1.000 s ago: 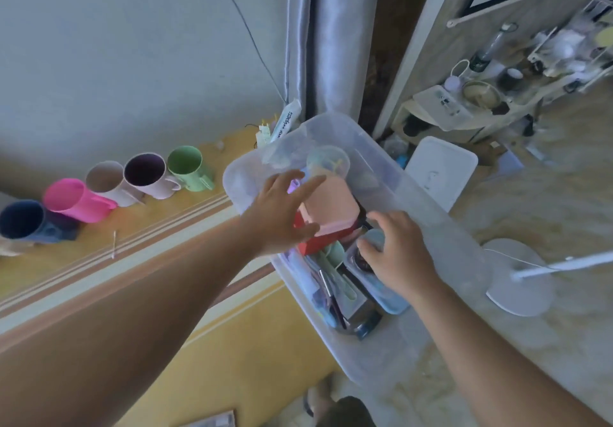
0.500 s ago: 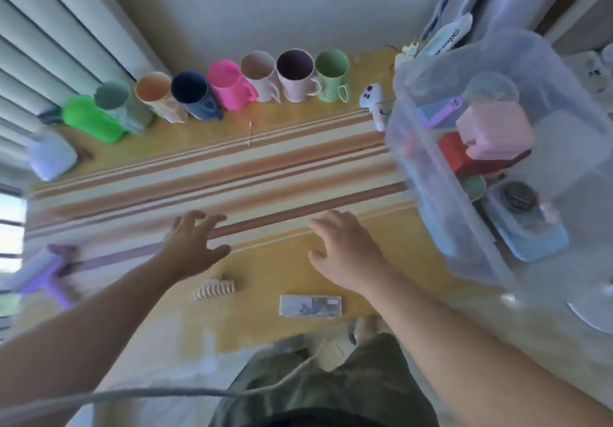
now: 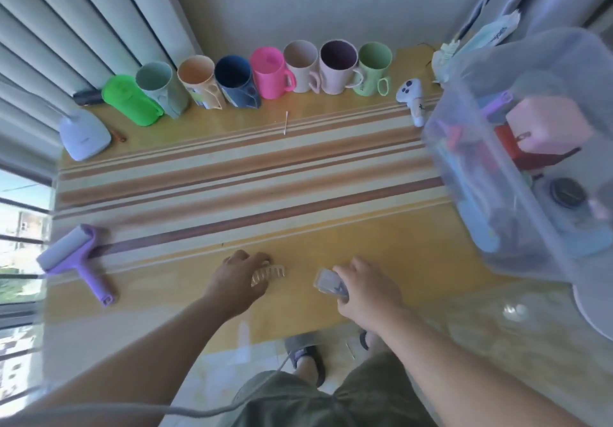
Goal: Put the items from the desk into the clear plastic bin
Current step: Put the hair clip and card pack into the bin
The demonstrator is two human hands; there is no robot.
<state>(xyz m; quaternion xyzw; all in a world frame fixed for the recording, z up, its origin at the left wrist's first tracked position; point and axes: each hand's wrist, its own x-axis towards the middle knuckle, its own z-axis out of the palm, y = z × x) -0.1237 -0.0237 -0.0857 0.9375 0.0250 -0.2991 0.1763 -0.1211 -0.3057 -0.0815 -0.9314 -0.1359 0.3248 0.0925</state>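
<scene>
Left grip (image 3: 237, 282): curled over a beige hair claw clip (image 3: 268, 274) lying on the table (image 3: 232, 174).
Right grip (image 3: 363, 289): pinched on a small flat packet (image 3: 330, 283), tilted at the near edge.
Clear plastic bin (image 3: 491, 174): seen at the right end, partly filled.

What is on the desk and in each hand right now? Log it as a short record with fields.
left hand: fingers on the beige plastic claw hair clip
right hand: lifting a small clear-wrapped card packet
bin: clear plastic bin at the desk's right end, already part filled
back row: eight plastic cups, pink handled cup mid-row
left edge: purple lint roller
</scene>
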